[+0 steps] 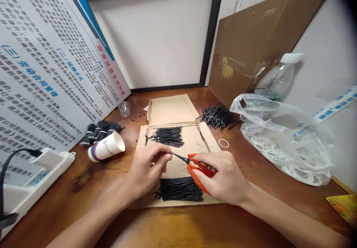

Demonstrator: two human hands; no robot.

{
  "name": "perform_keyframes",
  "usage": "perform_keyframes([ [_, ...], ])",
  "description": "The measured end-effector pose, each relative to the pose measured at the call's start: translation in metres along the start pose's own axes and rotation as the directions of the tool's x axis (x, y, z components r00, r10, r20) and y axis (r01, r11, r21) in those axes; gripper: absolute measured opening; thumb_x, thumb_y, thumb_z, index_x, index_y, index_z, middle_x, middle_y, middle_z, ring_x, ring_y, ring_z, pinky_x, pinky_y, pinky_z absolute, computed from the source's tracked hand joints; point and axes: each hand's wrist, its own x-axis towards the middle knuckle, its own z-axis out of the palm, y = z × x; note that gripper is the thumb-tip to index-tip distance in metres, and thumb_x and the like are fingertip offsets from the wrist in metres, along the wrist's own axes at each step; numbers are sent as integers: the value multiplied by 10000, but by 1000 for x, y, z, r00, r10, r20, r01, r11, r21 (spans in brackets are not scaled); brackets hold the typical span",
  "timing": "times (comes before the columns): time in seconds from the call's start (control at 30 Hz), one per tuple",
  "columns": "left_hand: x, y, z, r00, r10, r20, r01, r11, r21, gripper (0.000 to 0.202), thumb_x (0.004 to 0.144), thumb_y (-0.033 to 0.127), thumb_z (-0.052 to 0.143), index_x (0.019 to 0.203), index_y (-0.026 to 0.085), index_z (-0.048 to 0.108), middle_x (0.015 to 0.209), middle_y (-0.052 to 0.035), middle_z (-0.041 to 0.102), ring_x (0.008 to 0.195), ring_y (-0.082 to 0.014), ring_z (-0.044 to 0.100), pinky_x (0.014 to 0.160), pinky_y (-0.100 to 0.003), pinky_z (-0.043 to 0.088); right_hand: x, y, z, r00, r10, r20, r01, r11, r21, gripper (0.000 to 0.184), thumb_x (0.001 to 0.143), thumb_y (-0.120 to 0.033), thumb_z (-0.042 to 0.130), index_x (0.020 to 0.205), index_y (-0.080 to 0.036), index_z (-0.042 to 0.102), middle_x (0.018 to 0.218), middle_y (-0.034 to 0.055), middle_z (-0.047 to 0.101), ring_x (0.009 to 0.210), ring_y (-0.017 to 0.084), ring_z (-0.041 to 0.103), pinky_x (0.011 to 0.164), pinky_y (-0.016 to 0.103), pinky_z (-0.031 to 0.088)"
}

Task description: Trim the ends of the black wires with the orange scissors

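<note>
My right hand (223,179) is closed around orange-handled scissors (198,168), blades pointing left. My left hand (147,166) pinches something thin and dark at the blade tips, too small to name. Both hands hover over a flattened cardboard sheet (192,140) on the wooden table. A heap of short black wires (180,189) lies on the cardboard just below my hands. A second, smaller heap of black wires (169,136) sits at the cardboard's far side.
A paper cup (107,147) lies on its side at left, beside bundled black wires (100,130) and a small clear cup (124,108). More wires (219,117), a rubber band (223,143), a plastic bag (284,140) and bottle (276,78) sit right. A power strip (33,177) is far left.
</note>
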Motion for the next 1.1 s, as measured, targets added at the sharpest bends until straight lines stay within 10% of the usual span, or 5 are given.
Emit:
perform_keyframes([
  [1.1,0,0,0,1000,-2,15,2,1000,20,135,915,197,511,843,130,604,589,0,577,471,-77,523,467,-175,435,-1,0,-2,1000,22,15,-22,1000,5,123,778,-173,580,746,-114,683,544,2,608,415,77,436,449,212,360],
])
